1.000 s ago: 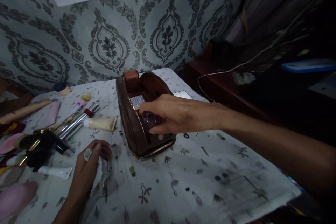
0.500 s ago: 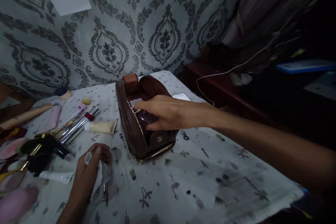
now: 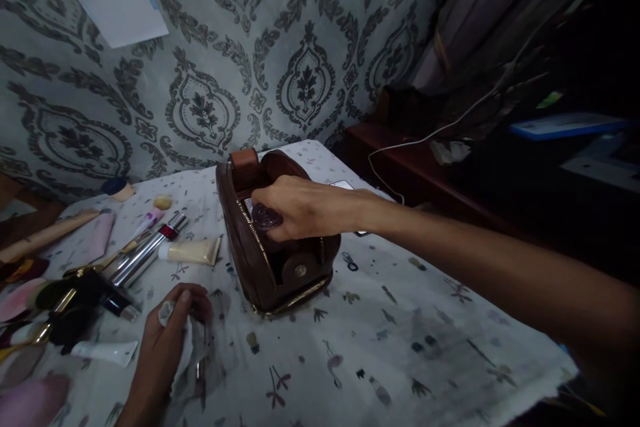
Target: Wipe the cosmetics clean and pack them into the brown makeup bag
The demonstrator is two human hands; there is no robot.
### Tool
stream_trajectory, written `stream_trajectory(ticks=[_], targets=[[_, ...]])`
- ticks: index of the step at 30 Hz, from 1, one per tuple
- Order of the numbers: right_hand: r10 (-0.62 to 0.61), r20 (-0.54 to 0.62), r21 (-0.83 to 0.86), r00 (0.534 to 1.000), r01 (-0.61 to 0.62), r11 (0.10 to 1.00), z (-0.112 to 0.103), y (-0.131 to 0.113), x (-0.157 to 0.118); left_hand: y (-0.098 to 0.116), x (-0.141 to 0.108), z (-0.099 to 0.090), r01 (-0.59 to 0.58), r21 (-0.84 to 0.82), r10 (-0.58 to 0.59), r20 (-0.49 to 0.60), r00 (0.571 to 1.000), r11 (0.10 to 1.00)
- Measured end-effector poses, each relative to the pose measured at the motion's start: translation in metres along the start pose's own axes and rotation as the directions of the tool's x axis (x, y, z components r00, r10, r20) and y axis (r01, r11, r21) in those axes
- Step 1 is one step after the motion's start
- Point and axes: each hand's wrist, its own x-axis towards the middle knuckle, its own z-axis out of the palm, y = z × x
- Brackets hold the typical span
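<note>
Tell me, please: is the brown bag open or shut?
Open: the brown bag has its zipper parted, and the right hand reaches into the opening.

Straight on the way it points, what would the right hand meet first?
Probably the zippered left rim of the brown bag, just past the dark item the right hand holds; depth inside is unclear.

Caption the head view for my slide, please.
Right hand holds a dark round item at the open brown bag; left hand holds something white.

The unzipped brown bag (image 3: 239, 240) was seen upright; inside its opening, a dark, shiny container (image 3: 266, 217) was held. Nearby, a crumpled white tissue (image 3: 185, 350) was grasped.
</note>
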Motion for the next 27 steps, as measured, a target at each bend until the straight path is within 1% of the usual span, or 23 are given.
stream_trajectory(ticks=[3, 7, 10, 14, 18, 20, 24, 27], targets=[[-0.031, 0.027, 0.027, 0.999, 0.03, 0.999, 0.002, 0.005, 0.003, 0.002, 0.0, 0.0, 0.006, 0.02, -0.006, 0.003, 1.0, 1.0], [-0.051, 0.033, 0.055, 0.998, 0.049, 0.997, 0.003, 0.009, 0.003, -0.002, 0.002, -0.001, 0.037, -0.008, -0.037, -0.011, 0.999, 0.999], [-0.042, 0.049, 0.059, 0.998, 0.039, 0.998, 0.0, 0.008, 0.002, -0.005, 0.005, -0.004, 0.057, -0.013, -0.057, 0.019, 0.998, 0.998], [-0.008, 0.075, 0.026, 0.997, 0.006, 1.0, -0.005, 0.002, -0.002, -0.005, 0.007, -0.006, 0.033, 0.014, -0.033, 0.011, 0.999, 0.999], [0.004, 0.09, 0.02, 0.996, -0.006, 1.0, -0.007, 0.001, -0.003, -0.007, 0.008, -0.008, 0.028, 0.042, -0.03, 0.034, 0.999, 0.999], [-0.009, 0.083, 0.012, 0.997, 0.008, 1.0, -0.006, 0.002, -0.003, -0.008, 0.008, -0.008, 0.026, 0.038, -0.028, 0.037, 0.999, 0.999], [-0.051, 0.099, -0.013, 0.994, 0.052, 0.999, -0.007, 0.003, -0.003, -0.004, 0.005, -0.004, 0.023, 0.018, -0.023, 0.006, 1.0, 1.0], [0.004, 0.102, -0.064, 0.995, 0.003, 0.998, -0.009, 0.001, -0.004, -0.001, 0.004, -0.001, 0.02, 0.017, -0.02, -0.008, 1.0, 1.0]])
